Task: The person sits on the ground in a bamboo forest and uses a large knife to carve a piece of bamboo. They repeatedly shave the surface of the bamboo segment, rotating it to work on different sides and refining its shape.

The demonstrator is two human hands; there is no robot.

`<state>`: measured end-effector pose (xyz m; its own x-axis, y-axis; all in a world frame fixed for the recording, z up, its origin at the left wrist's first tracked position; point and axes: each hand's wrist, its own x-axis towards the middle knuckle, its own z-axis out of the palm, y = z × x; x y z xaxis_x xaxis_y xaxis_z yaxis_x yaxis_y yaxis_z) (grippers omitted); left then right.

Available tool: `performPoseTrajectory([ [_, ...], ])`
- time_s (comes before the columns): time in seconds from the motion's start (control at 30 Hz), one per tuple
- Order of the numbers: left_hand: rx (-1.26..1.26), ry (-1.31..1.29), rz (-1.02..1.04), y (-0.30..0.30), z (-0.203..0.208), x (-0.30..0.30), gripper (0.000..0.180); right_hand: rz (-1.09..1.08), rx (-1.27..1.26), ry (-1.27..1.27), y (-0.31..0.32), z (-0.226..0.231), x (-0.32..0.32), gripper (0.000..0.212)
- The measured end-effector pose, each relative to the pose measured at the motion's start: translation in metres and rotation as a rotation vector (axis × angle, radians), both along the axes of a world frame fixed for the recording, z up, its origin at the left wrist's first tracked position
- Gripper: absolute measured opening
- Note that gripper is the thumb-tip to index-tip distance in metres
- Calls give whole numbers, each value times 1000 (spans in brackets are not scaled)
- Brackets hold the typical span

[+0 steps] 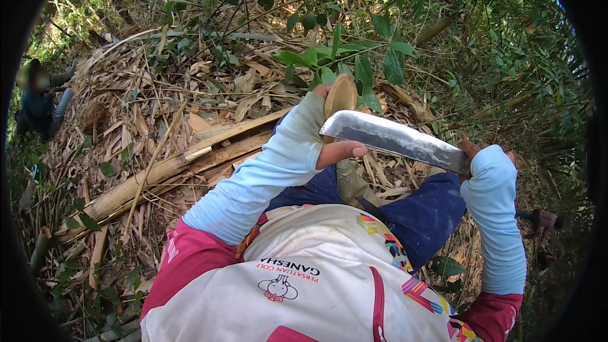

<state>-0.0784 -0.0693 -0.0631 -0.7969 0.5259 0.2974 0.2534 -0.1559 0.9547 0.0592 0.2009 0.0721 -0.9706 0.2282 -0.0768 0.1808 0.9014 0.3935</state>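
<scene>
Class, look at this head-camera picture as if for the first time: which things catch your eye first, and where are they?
First comes the broad steel blade, slanting across the middle, its handle end in the right hand. Beside its tip the left hand grips a pale, cut piece of wood. To the left, long split bamboo stalks lie on dry leaf litter, and another person crouches at the far left edge.

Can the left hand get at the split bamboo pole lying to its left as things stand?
Probably not right now: the left hand is closed on a tan wooden piece, though nothing blocks the split bamboo pole.
</scene>
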Motion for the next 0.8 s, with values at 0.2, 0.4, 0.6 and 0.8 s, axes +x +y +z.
performPoseTrajectory([
  [0.2, 53, -86, -38, 0, -1, 2, 88, -41, -14, -3, 5, -5, 6, 46],
  [0.4, 66, -134, -91, -1, 4, 3, 88, -197, -66, -174, 20, -12, -4, 44],
  [0.6, 62, 1, -53, 1, -7, 4, 85, -161, -15, -206, 19, -11, -6, 39],
  [0.8, -10, 126, 11, 6, -12, 4, 80, -173, -56, -99, -9, 9, -12, 31],
])
